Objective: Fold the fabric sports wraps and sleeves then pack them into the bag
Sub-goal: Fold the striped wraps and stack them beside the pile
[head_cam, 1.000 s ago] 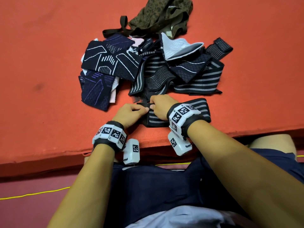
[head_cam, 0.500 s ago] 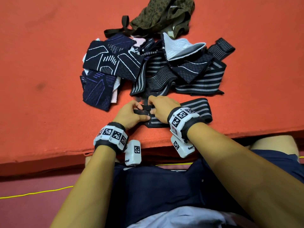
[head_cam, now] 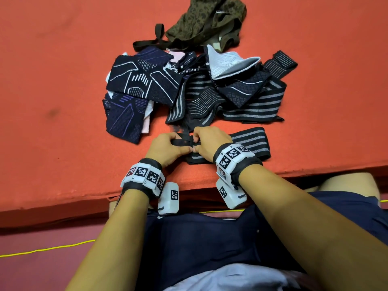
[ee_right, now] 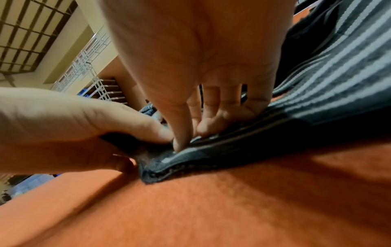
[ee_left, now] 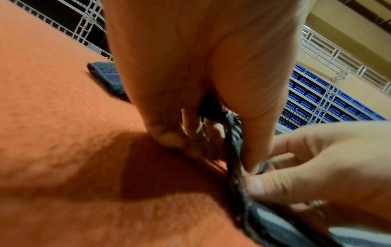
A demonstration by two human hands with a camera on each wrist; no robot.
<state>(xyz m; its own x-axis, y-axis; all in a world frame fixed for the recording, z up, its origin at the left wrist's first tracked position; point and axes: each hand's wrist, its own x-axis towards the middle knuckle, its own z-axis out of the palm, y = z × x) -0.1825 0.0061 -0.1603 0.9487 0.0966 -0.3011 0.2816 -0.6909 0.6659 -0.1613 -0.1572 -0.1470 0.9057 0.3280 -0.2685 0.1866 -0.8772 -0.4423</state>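
Observation:
A black wrap with grey stripes (head_cam: pixel 249 141) lies near the front edge of the orange mat. My left hand (head_cam: pixel 168 148) pinches its black end strap, thumb and fingers curled round it (ee_left: pixel 234 150). My right hand (head_cam: pixel 206 141) grips the same end from the right, fingertips (ee_right: pixel 203 130) pressing on the striped band (ee_right: pixel 338 80). Behind them lies a pile of dark patterned sleeves (head_cam: pixel 142 82) and striped wraps (head_cam: pixel 252 106), with a white sleeve (head_cam: pixel 226 64) on top. The olive camouflage bag (head_cam: pixel 205 19) sits at the back.
The orange mat (head_cam: pixel 63 80) spreads wide on the left and right of the pile. Its front edge (head_cam: pixel 294 171) runs just under my wrists. A yellow cord (head_cam: pixel 46 249) crosses the floor below.
Both hands have shifted slightly away from me and closed together on the wrap's left end; the black strap end is now lifted between them.

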